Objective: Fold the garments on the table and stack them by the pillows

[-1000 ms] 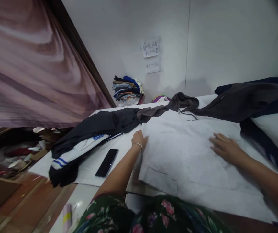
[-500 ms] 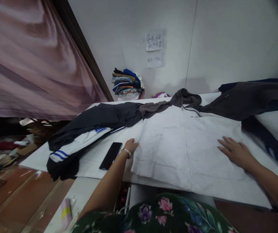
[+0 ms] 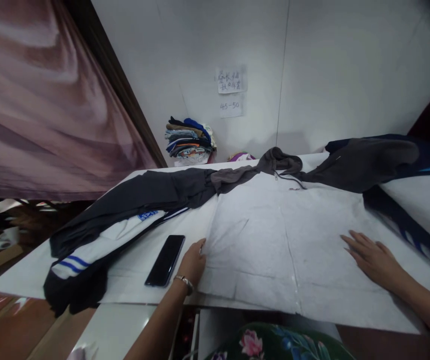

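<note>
A hooded zip jacket [image 3: 252,235] with a white body and dark grey hood and sleeves lies spread on the white table [image 3: 124,285]. Its hood [image 3: 280,160] points towards the wall, and the zip runs down the middle. At the jacket's left side edge is my left hand [image 3: 193,262], its fingers curled together on the cloth. My right hand [image 3: 374,257] rests palm down on the right half of the body, fingers spread. Just left of my left hand a black phone [image 3: 165,261] lies on the table.
Dark garments, one with a white and blue-striped sleeve [image 3: 74,265], lie along the left. More navy clothing [image 3: 413,227] lies to the right. A folded clothes stack [image 3: 189,141] stands by the wall, under paper notes [image 3: 232,80]. A pink curtain [image 3: 49,100] hangs at left.
The camera view has shifted a little. My left hand has slid slightly nearer to me along the jacket's side, and my right hand has moved a bit to the right. The jacket lies much the same.
</note>
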Demonstrator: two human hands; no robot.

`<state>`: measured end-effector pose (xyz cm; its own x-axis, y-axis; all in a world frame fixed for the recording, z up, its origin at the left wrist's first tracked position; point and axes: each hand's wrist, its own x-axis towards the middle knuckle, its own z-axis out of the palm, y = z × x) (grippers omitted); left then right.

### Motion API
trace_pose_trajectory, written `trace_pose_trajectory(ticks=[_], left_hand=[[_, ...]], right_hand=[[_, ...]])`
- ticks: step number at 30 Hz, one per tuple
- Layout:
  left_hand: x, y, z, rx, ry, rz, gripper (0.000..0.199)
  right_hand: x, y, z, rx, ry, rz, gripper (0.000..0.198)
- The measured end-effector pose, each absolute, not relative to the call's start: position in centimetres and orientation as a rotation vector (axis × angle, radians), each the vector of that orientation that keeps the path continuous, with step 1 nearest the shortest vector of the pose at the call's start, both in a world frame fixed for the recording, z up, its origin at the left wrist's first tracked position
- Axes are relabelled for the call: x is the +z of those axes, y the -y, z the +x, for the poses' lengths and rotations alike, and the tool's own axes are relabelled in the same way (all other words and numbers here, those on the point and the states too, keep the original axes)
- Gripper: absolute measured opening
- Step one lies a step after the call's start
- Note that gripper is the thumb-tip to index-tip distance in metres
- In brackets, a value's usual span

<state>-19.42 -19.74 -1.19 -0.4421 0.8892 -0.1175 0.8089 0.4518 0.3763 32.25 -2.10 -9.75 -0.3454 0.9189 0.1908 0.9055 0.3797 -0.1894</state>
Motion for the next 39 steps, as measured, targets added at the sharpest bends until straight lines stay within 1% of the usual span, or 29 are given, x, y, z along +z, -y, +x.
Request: trace_pose_trajectory(ticks=[3, 5, 7, 9, 13, 16, 18, 21, 24, 27, 32, 35, 37, 39], left_hand=[[0.1, 18.3, -18.8, 0.238, -2.462, 1.612, 0.052], [1.0, 16.3, -17.7, 0.252, -2.415, 1.752, 0.048], [1.8, 13.4, -16.0, 0.309, -2.27, 1.936, 0.047], [2.1, 9.9, -14.4, 0.327, -2.138, 2.091, 0.05], [1.4, 2.8, -12.8, 0.234, -2.132, 2.199, 0.052], [0.2, -0.8, -14.0, 0.19, -2.18, 2.165, 0.052], [-0.8, -1.9, -15.7, 0.142, -2.276, 2.003, 0.053], [-2.3, -2.3, -18.3, 0.101, -2.423, 1.735, 0.056], [-3.3, -2.1, -19.6, 0.172, -2.501, 1.73, 0.052], [-3.1, -2.7, -19.8, 0.221, -2.544, 1.798, 0.04], [-0.6, -5.6, -20.1, 0.31, -2.544, 1.963, 0.029], [0.4, -7.9, -20.3, 0.381, -2.476, 2.114, 0.036], [0.5, -9.3, -20.2, 0.424, -2.437, 2.066, 0.042], [0.3, -10.6, -20.3, 0.459, -2.433, 1.943, 0.041]], right_hand=[[-8.8, 1.4, 31.6, 0.128, 2.403, -1.629, 0.054], [-7.3, 0.5, 29.7, 0.137, 2.429, -1.579, 0.059], [-5.3, -0.6, 26.4, 0.112, 2.442, -1.467, 0.062], [-3.1, -1.9, 22.3, 0.109, 2.463, -1.333, 0.061], [-0.5, -4.8, 14.4, 0.081, 2.465, -1.217, 0.06], [-1.4, -7.0, 11.0, 0.068, 2.507, -1.29, 0.062], [-3.1, -8.0, 10.3, 0.135, 2.579, -1.379, 0.063], [-5.7, -8.6, 10.4, 0.224, 2.649, -1.451, 0.064], [-6.8, -8.5, 10.8, 0.203, 2.653, -1.431, 0.066], [-6.9, -8.4, 10.9, 0.19, 2.645, -1.407, 0.065], [-6.6, -8.4, 10.8, 0.191, 2.637, -1.42, 0.063], [-5.7, -8.6, 10.3, 0.177, 2.665, -1.442, 0.058], [-4.9, -8.8, 9.5, 0.155, 2.703, -1.435, 0.055], [-4.3, -9.0, 8.5, 0.129, 2.711, -1.39, 0.058]])
